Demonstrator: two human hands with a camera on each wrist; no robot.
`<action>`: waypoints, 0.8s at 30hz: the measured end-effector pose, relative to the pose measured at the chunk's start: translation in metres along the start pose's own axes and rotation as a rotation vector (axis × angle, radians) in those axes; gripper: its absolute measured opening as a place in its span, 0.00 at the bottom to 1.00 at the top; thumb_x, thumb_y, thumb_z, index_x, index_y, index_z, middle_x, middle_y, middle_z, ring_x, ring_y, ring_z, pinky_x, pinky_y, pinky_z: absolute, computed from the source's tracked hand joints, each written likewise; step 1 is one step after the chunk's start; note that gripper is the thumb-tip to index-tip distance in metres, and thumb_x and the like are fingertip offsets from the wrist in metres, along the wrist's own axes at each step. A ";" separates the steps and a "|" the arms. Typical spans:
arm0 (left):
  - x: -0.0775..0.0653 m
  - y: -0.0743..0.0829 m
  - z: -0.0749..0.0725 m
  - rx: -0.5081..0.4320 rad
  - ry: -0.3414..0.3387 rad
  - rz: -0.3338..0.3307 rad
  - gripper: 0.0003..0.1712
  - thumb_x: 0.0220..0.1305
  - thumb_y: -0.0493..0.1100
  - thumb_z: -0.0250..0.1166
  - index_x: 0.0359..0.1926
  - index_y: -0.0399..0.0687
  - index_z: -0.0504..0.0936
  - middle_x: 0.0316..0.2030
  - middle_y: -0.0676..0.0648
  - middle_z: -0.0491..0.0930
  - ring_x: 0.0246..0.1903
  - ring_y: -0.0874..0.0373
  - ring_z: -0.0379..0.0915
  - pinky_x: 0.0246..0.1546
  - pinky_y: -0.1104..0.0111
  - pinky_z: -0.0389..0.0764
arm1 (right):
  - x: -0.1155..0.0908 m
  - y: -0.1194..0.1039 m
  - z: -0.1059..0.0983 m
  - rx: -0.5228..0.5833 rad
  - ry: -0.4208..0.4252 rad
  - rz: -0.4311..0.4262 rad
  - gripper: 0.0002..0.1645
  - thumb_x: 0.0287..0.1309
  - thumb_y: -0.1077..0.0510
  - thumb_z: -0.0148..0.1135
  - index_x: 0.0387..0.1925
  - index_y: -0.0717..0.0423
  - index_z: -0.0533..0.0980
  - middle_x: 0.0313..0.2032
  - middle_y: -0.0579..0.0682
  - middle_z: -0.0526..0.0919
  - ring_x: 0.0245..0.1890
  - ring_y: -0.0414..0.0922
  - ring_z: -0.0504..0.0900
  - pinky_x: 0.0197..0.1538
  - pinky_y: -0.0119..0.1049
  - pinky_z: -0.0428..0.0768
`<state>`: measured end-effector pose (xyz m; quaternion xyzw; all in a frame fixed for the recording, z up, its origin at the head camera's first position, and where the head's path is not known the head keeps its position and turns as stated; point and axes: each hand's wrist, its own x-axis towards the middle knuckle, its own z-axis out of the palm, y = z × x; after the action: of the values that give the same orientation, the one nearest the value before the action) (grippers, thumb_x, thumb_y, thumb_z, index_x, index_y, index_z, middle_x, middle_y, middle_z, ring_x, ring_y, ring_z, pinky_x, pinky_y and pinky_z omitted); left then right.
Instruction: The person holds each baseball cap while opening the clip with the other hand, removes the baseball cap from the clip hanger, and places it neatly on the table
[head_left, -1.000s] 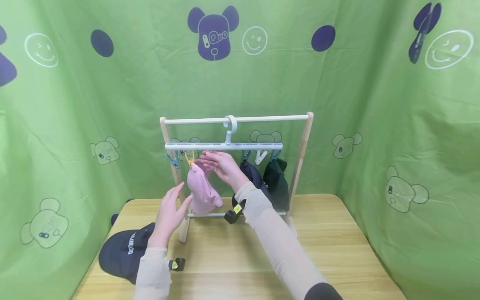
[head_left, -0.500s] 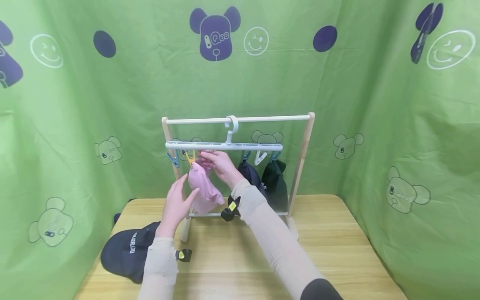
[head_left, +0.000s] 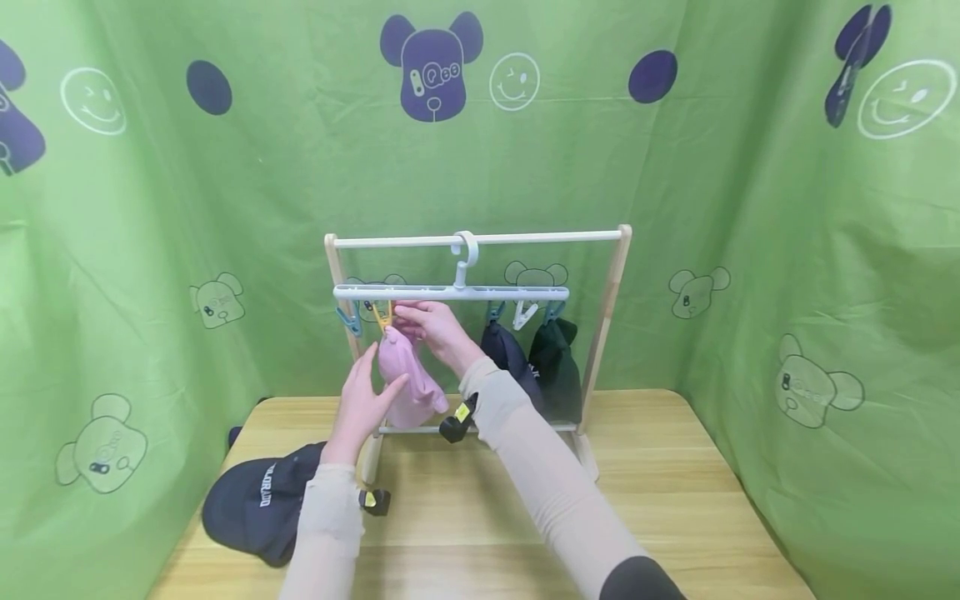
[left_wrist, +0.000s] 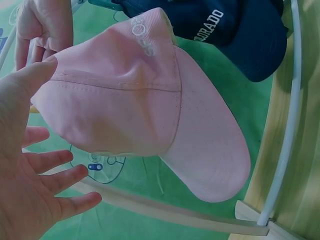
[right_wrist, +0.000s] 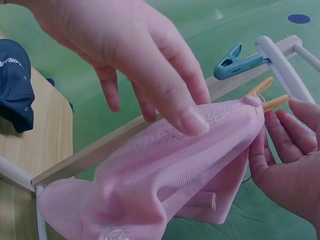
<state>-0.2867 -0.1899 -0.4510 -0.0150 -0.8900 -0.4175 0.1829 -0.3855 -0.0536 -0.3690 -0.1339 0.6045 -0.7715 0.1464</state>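
A pink baseball cap (head_left: 405, 383) hangs by its back end from an orange clothespin (head_left: 383, 319), brim downward in the left wrist view. My left hand (head_left: 360, 408) is beside the cap's left side with fingers spread and thumb apart; in the left wrist view its thumb tip overlaps the crown. My right hand (head_left: 440, 330) is at the clothespin's right side. In the right wrist view its thumb tip is right at one clothespin handle, and its loosely bent fingers are beside the cap's edge. A pale blue clip hanger (head_left: 450, 293) carries the clothespin.
The hanger hooks over the top bar of a wooden rack (head_left: 607, 325). A navy cap (head_left: 510, 358) and a dark green cap (head_left: 555, 367) hang at right, with a white clothespin (head_left: 525, 314) between. A teal clothespin (head_left: 349, 320) hangs at far left. Another navy cap (head_left: 251, 508) lies on the table (head_left: 637, 500).
My left hand has moved right and up to the pink cap's side. My right hand has shifted slightly left toward the orange clothespin, its fingers bending a little. The pink cap stays clipped.
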 end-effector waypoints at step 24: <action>-0.004 -0.003 0.010 -0.060 0.044 -0.017 0.46 0.59 0.58 0.67 0.73 0.48 0.59 0.67 0.35 0.67 0.62 0.36 0.69 0.60 0.45 0.75 | 0.001 0.004 0.004 0.029 -0.073 0.037 0.22 0.64 0.66 0.57 0.58 0.73 0.71 0.36 0.56 0.87 0.26 0.38 0.80 0.35 0.27 0.81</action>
<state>-0.2868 -0.1839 -0.4610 -0.0037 -0.8728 -0.4459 0.1983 -0.3848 -0.0587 -0.3721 -0.1484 0.5900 -0.7719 0.1846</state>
